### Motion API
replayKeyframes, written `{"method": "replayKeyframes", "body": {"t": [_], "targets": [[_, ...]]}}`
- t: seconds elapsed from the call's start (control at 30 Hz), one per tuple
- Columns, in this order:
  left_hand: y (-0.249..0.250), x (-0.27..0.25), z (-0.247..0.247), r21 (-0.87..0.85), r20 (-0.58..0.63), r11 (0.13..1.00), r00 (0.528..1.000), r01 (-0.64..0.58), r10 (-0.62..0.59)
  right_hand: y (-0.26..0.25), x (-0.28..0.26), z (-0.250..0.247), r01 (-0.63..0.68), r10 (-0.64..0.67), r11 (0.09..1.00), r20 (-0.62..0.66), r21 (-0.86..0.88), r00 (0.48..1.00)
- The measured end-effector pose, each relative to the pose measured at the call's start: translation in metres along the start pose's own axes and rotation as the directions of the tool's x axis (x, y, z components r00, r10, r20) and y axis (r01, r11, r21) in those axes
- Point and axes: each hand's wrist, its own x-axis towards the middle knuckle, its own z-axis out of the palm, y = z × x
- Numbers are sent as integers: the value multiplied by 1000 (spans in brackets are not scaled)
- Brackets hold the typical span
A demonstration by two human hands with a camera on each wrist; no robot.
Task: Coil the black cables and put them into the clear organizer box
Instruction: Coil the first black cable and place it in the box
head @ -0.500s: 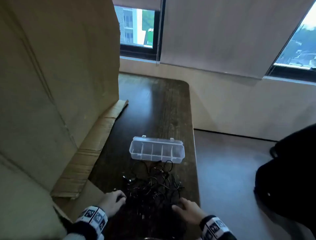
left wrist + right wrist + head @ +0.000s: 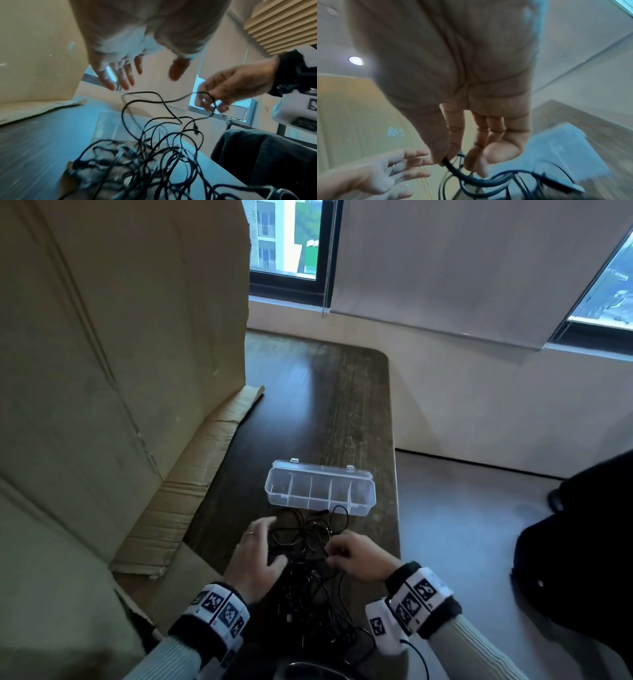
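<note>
A tangled pile of black cables (image 2: 308, 580) lies on the dark wooden table (image 2: 318, 412), just in front of a clear organizer box (image 2: 320, 487) with several empty compartments and its lid open. My right hand (image 2: 356, 556) pinches one black cable (image 2: 208, 100) and lifts a loop of it off the pile; the same cable (image 2: 453, 170) runs from between its thumb and forefinger. My left hand (image 2: 260, 549) hovers over the left side of the tangle with fingers spread, holding nothing. It shows as a splayed left hand (image 2: 130, 73) above the cables.
A tall cardboard sheet (image 2: 113, 364) stands along the table's left side, its flap (image 2: 191, 481) lying on the tabletop. A dark seated figure or chair (image 2: 582, 559) is on the floor to the right. The far table half stretches toward the window wall.
Both hands have moved up from the near edge onto the pile. The right hand has taken hold of one cable and raised it; the left hand has opened above the tangle.
</note>
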Motion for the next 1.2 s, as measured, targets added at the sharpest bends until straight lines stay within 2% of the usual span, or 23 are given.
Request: {"method": "replayKeyframes", "body": {"t": [0.07,0.13,0.2,0.27,0.33,0.43,0.5,0.53,0.57,0.63,0.7,0.73,0.8,0.87,0.97,1.03,1.1,1.2], "targets": [[21,3,-3,-73,-42,982,984,-174,171,-14,-10,-21,82,-85,996,-98,-34,992],[42,9,-2,-86,26,959,961,-271,274,-29,-21,-41,195,-190,981,-179,10,965],[54,18,7,-155,78,937,941,-313,328,-45,-32,-58,296,-252,944,-259,148,932],[58,27,18,-329,46,887,933,-324,358,-59,-44,-72,351,-233,863,-331,364,914],[58,34,21,-398,23,862,936,-314,351,-74,-58,-87,394,-176,719,-398,573,900],[46,41,21,-320,131,896,922,-308,364,-88,-79,-112,509,-91,333,-511,794,855],[30,44,21,-251,238,931,916,-263,323,-91,-94,-135,613,-17,88,-614,785,789],[20,44,21,-205,273,953,921,-225,276,-92,-103,-148,672,27,-9,-671,741,741],[9,44,21,-157,291,972,932,-176,216,-92,-113,-161,728,70,-67,-725,682,685],[-12,41,19,-120,291,991,952,-57,90,-92,-133,-186,823,126,-65,-814,564,568],[-17,40,15,-104,278,995,960,-9,38,-91,-146,-203,865,133,36,-860,500,492],[-11,41,12,-97,261,995,964,-27,52,-91,-148,-206,865,118,97,-868,493,482],[14,46,1,-161,220,983,968,-84,118,-91,-143,-203,838,101,196,-861,508,498],[49,50,-5,-298,231,945,951,-134,208,-96,-131,-193,805,105,223,-834,551,542],[95,49,8,-395,358,894,861,-211,361,-106,-115,-179,769,128,212,-797,603,590],[113,47,31,-440,454,869,779,-227,433,-113,-109,-176,778,156,180,-799,601,581],[119,45,52,-452,537,858,693,-244,481,-117,-108,-179,813,184,146,-823,563,537],[112,36,70,-310,713,890,537,-333,450,-119,-117,-195,875,200,128,-876,467,438]]}}
